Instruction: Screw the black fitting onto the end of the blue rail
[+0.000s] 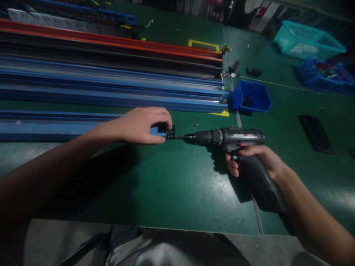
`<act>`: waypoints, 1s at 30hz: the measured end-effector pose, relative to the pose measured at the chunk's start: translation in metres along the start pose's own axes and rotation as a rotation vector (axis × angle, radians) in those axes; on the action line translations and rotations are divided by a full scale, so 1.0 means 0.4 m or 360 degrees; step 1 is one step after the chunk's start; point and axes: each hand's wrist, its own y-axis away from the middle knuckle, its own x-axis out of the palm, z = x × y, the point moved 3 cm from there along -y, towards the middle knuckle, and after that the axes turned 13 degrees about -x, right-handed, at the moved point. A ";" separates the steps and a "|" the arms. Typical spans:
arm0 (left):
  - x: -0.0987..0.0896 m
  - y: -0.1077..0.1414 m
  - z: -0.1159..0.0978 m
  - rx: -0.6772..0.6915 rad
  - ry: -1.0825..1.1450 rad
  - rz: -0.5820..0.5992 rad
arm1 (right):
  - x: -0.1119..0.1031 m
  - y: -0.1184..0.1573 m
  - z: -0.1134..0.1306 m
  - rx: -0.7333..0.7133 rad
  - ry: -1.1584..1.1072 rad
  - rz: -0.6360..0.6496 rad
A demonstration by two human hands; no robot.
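Note:
My left hand point(141, 125) is wrapped over the right end of a blue rail point(63, 127), its thumb and fingers gripping the end. A small black bracket point(172, 131) sits at that end, beside my fingertips. My right hand point(253, 159) holds a black cordless drill point(241, 136) by its handle, with the drill pointing left. Its long thin bit point(180, 137) reaches the bracket at the rail's end. Where exactly the tip meets the bracket is too small to tell. A tiny screw point(196, 125) lies on the green table point(177, 192) just above the bit.
Blue, black and red rails point(111, 42) lie side by side behind my left hand. A blue bin point(253, 96) with small black parts stands right of them. Farther right are a black case point(316, 133), a blue bin of wires point(325, 75) and a teal basket point(307, 40).

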 end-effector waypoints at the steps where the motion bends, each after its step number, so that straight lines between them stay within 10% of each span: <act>1: 0.000 0.000 0.000 -0.0001 -0.0004 0.0000 | -0.001 0.000 0.000 0.0001 -0.0002 0.0001; 30: 0.001 0.000 0.000 0.0012 -0.0022 -0.0009 | 0.007 -0.001 0.004 -0.0002 0.0017 -0.0008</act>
